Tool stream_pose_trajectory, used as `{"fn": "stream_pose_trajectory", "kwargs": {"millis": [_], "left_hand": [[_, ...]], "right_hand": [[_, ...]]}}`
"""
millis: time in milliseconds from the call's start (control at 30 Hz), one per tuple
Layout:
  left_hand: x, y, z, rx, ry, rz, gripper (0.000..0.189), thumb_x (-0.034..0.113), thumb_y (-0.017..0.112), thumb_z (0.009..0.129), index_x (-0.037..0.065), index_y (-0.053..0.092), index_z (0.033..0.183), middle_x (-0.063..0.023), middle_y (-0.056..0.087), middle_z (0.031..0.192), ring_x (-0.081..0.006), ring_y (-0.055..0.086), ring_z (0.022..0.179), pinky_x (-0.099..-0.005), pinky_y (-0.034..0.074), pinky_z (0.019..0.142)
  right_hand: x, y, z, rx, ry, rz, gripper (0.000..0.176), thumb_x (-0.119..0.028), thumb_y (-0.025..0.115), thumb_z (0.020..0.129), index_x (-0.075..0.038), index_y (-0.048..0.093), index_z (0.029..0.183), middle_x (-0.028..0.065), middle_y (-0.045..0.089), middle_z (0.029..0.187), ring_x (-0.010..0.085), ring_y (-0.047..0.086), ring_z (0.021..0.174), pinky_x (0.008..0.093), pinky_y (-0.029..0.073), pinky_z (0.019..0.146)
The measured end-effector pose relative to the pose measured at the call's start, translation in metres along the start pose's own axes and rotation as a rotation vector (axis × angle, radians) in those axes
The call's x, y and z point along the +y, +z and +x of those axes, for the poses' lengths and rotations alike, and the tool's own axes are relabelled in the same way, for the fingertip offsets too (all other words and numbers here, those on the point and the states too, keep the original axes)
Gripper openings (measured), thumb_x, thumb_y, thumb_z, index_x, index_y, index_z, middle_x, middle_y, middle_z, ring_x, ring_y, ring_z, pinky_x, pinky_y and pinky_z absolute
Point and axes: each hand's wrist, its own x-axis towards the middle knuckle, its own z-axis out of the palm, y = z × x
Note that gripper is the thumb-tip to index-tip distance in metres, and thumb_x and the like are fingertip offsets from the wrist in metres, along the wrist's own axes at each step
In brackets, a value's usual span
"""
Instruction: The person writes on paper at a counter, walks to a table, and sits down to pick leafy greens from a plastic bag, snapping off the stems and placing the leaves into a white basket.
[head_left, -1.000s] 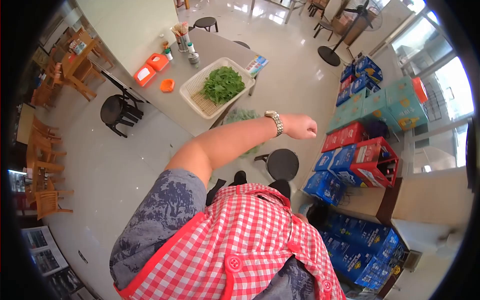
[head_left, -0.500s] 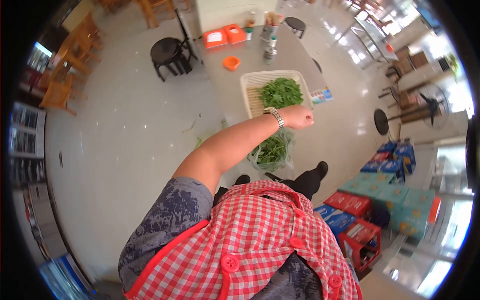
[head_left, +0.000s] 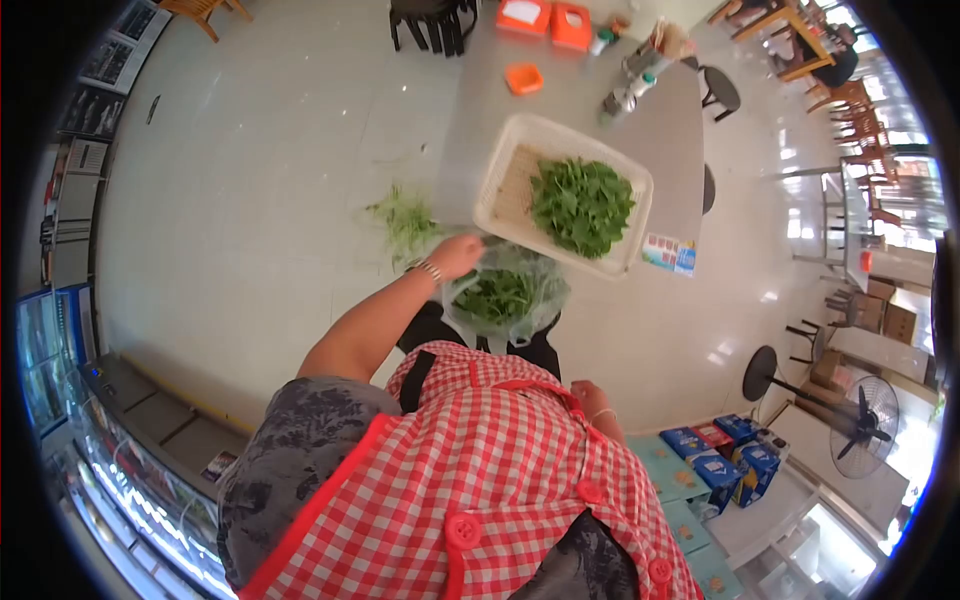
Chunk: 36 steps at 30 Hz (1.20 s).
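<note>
My left hand, with a watch at the wrist, is closed beside the left rim of a clear plastic bag. Whatever its curled fingers hold is too small to make out. Inside the bag lie leafy greens. A cream plastic basket sits on the table just beyond, with a heap of picked green leaves on its right side. Close to the apron's right edge, my right hand shows only in part; its fingers look curled and their contents are hidden.
Scattered green stems lie on the floor left of the table. On the table stand an orange dish, orange tissue boxes and condiment bottles. A fan and stacked cartons are at right.
My left hand has swung back left from over the basket's near edge to the bag's left rim. My right hand has come into view. The camera view has turned.
</note>
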Motion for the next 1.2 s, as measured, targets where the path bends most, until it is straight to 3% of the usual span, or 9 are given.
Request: {"fn": "stream_pose_trajectory", "kwargs": {"millis": [67, 200, 267, 400, 500, 633, 800, 900, 1200], "left_hand": [[-0.039, 0.041, -0.039, -0.157, -0.209, 0.226, 0.031, 0.030, 0.051, 0.087, 0.001, 0.061, 0.086, -0.0226, 0.063, 0.088, -0.0380, 0.061, 0.085, -0.0474, 0.047, 0.075], [-0.055, 0.104, -0.114, -0.594, -0.469, 0.363, 0.046, 0.037, 0.057, 0.086, 0.005, 0.056, 0.118, -0.0248, 0.053, 0.124, -0.0397, 0.054, 0.111, -0.0463, 0.046, 0.093], [-0.053, 0.124, -0.143, -0.621, -0.412, 0.308, 0.052, 0.041, 0.060, 0.082, 0.005, 0.057, 0.119, -0.0238, 0.056, 0.120, -0.0382, 0.054, 0.110, -0.0462, 0.045, 0.092], [-0.037, 0.125, -0.148, -0.832, -0.369, 0.444, 0.068, 0.050, 0.060, 0.081, 0.013, 0.045, 0.137, -0.0181, 0.028, 0.148, -0.0349, 0.032, 0.134, -0.0497, 0.032, 0.105], [-0.086, 0.133, -0.140, -0.747, -0.015, 0.550, 0.070, 0.054, 0.058, 0.081, 0.013, 0.046, 0.136, -0.0180, 0.031, 0.147, -0.0334, 0.029, 0.136, -0.0522, 0.025, 0.109], [-0.158, 0.131, -0.114, -0.508, 0.165, 0.470, 0.062, 0.049, 0.060, 0.079, 0.008, 0.055, 0.125, -0.0167, 0.047, 0.135, -0.0313, 0.035, 0.132, -0.0539, 0.021, 0.109], [-0.213, 0.116, -0.097, -0.190, 0.161, 0.358, 0.037, 0.030, 0.064, 0.073, 0.008, 0.065, 0.104, -0.0093, 0.060, 0.115, -0.0263, 0.048, 0.120, -0.0477, 0.027, 0.107], [-0.241, 0.113, -0.084, -0.109, 0.153, 0.361, 0.036, 0.026, 0.064, 0.071, 0.008, 0.066, 0.102, -0.0092, 0.060, 0.112, -0.0268, 0.049, 0.118, -0.0469, 0.029, 0.107], [-0.268, 0.145, -0.076, 0.194, 0.366, 0.513, 0.032, 0.023, 0.062, 0.069, 0.008, 0.066, 0.097, -0.0089, 0.063, 0.106, -0.0284, 0.056, 0.107, -0.0481, 0.034, 0.101]], "right_hand": [[0.010, -0.019, -0.008, -0.011, 0.032, 0.044, 0.030, -0.032, 0.059, 0.087, -0.011, 0.066, 0.106, 0.0170, 0.068, 0.095, 0.0338, 0.064, 0.093, 0.0395, 0.051, 0.082], [0.045, -0.039, 0.006, -0.199, 0.062, -0.092, 0.034, -0.032, 0.059, 0.087, -0.010, 0.062, 0.112, 0.0197, 0.063, 0.107, 0.0353, 0.061, 0.099, 0.0415, 0.049, 0.086], [0.052, -0.039, 0.021, -0.301, 0.077, -0.208, 0.040, -0.035, 0.060, 0.086, -0.011, 0.058, 0.118, 0.0215, 0.058, 0.119, 0.0365, 0.058, 0.107, 0.0424, 0.047, 0.091], [0.054, -0.009, 0.064, -0.258, -0.042, -0.292, 0.060, -0.044, 0.060, 0.085, -0.017, 0.043, 0.136, 0.0189, 0.039, 0.141, 0.0376, 0.038, 0.129, 0.0437, 0.037, 0.104], [0.044, 0.023, 0.101, -0.203, -0.177, -0.389, 0.061, -0.046, 0.060, 0.084, -0.019, 0.044, 0.136, 0.0149, 0.038, 0.143, 0.0346, 0.035, 0.132, 0.0479, 0.033, 0.105], [0.039, 0.047, 0.159, -0.024, -0.308, -0.641, 0.054, -0.042, 0.064, 0.080, -0.021, 0.054, 0.128, 0.0095, 0.042, 0.142, 0.0305, 0.035, 0.132, 0.0514, 0.026, 0.107], [0.059, 0.039, 0.226, 0.104, -0.367, -0.554, 0.036, -0.032, 0.068, 0.073, -0.019, 0.066, 0.107, 0.0053, 0.056, 0.128, 0.0271, 0.044, 0.125, 0.0494, 0.025, 0.107], [0.059, 0.032, 0.253, 0.195, -0.374, -0.504, 0.026, -0.023, 0.069, 0.072, -0.015, 0.068, 0.097, 0.0035, 0.063, 0.114, 0.0277, 0.052, 0.115, 0.0455, 0.035, 0.100], [0.073, 0.049, 0.288, 0.613, -0.710, -0.501, 0.012, -0.015, 0.066, 0.074, -0.014, 0.066, 0.086, 0.0029, 0.067, 0.095, 0.0260, 0.060, 0.099, 0.0425, 0.039, 0.095]]}}
